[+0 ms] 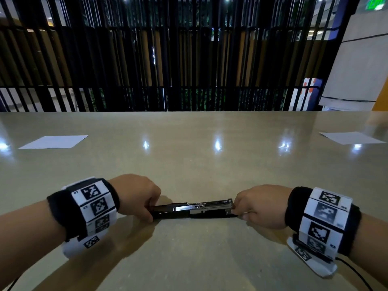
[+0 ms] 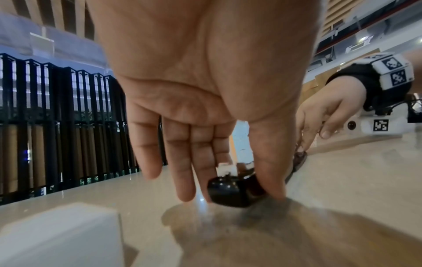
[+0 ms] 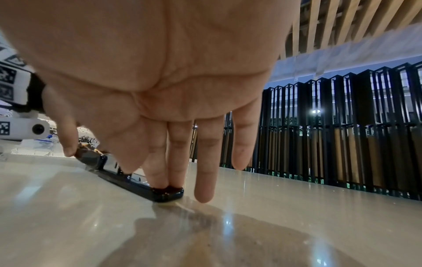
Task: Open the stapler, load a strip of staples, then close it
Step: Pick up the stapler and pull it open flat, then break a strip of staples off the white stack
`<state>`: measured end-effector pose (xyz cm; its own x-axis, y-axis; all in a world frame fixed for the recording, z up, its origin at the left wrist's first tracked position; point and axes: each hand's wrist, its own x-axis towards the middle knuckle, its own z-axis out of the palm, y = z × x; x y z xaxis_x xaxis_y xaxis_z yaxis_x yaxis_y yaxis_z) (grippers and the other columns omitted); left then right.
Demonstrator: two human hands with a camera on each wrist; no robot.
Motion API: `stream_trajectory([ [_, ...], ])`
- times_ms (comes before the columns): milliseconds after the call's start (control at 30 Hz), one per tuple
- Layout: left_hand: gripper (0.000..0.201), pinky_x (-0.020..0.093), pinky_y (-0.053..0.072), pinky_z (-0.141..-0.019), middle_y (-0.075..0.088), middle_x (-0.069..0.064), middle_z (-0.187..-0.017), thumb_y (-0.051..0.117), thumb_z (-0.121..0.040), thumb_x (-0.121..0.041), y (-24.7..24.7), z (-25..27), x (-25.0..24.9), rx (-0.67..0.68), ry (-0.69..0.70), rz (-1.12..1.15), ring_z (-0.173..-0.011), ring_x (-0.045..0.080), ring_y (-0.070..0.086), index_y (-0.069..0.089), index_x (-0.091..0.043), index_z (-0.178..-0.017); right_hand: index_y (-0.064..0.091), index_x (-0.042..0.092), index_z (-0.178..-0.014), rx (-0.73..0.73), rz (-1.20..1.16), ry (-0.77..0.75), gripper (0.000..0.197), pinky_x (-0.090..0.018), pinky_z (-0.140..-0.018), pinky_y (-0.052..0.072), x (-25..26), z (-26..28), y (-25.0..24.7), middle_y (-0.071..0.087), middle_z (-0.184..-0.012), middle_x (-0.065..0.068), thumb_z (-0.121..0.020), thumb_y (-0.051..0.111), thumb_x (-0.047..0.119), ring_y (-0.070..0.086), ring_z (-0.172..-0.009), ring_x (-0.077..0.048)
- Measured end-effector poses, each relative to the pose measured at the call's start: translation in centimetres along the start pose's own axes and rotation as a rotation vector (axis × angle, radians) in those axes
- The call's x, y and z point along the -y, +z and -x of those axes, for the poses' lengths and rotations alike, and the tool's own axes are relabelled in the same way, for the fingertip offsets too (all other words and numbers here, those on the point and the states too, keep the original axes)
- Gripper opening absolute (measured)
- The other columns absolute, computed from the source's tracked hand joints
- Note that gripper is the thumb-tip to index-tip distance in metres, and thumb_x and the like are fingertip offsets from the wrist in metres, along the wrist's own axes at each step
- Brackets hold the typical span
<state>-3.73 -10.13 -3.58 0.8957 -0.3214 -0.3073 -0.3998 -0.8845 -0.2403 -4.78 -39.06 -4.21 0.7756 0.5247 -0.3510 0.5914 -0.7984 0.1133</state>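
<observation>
A black stapler lies opened out flat along the beige table, its silver metal magazine facing up. My left hand pinches the rounded black end between thumb and fingers. At the stapler's other end is my right hand. Its straight index and middle fingertips press down on the black base end, while its ring and little fingers stay off the stapler. No strip of staples shows in any view.
Two white sheets of paper lie further back, one left and one right. A black slatted fence stands beyond the table's far edge. A thin cable trails from my right wristband.
</observation>
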Motion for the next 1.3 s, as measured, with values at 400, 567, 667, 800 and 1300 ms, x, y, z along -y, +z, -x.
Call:
stream_trajectory([
  [400,0.024,0.023,0.047,-0.080,0.063,-0.015,-0.102,0.055,-0.088,-0.048,0.0,-0.3,2.1,0.010,0.036,0.248,-0.092,0.006,0.059,0.061,-0.033,-0.106,0.058,0.026,-0.130,-0.047,-0.045,-0.034,0.036,-0.024,-0.100,0.038,-0.2,0.1,0.1,0.052,-0.137,0.010,-0.098,0.042,0.024,0.050,-0.122,-0.014],
  [567,0.024,0.026,0.046,-0.090,0.050,-0.010,-0.120,0.047,-0.095,-0.026,-0.7,-0.9,5.2,-0.098,-0.057,0.081,-0.098,0.007,0.055,0.059,-0.036,-0.113,0.059,0.025,-0.130,-0.054,-0.051,-0.038,0.037,-0.024,-0.100,0.037,-0.3,0.0,0.1,0.052,-0.139,0.009,-0.097,0.042,0.022,0.050,-0.122,-0.014],
  [667,0.048,0.034,0.051,-0.092,0.036,-0.011,-0.140,0.053,-0.090,-0.012,-0.7,-1.0,6.8,-0.041,-0.141,-0.042,-0.110,0.014,0.057,0.047,-0.042,-0.127,0.059,0.025,-0.130,-0.060,-0.052,-0.043,0.036,-0.022,-0.099,0.036,-0.3,-0.1,0.0,0.052,-0.138,0.010,-0.097,0.043,0.022,0.050,-0.122,-0.014],
  [800,0.075,0.028,0.050,-0.090,0.027,-0.006,-0.150,0.055,-0.086,-0.001,-0.4,-1.1,7.3,0.133,-0.156,-0.113,-0.116,0.020,0.056,0.029,-0.044,-0.141,0.059,0.026,-0.129,-0.056,-0.058,-0.040,0.036,-0.024,-0.100,0.037,-0.4,-0.2,0.0,0.053,-0.137,0.010,-0.097,0.043,0.024,0.051,-0.122,-0.014],
  [1300,0.035,0.040,0.040,-0.108,0.050,-0.003,-0.140,0.047,-0.090,-0.021,-0.3,-5.8,4.6,0.084,-0.064,0.122,-0.125,0.019,0.050,0.066,-0.033,-0.116,0.069,0.026,-0.107,-0.097,-0.164,0.085,0.026,-0.028,-0.093,0.047,-1.3,-0.2,-1.7,0.056,-0.100,0.013,-0.095,0.046,0.028,0.055,-0.100,-0.010],
])
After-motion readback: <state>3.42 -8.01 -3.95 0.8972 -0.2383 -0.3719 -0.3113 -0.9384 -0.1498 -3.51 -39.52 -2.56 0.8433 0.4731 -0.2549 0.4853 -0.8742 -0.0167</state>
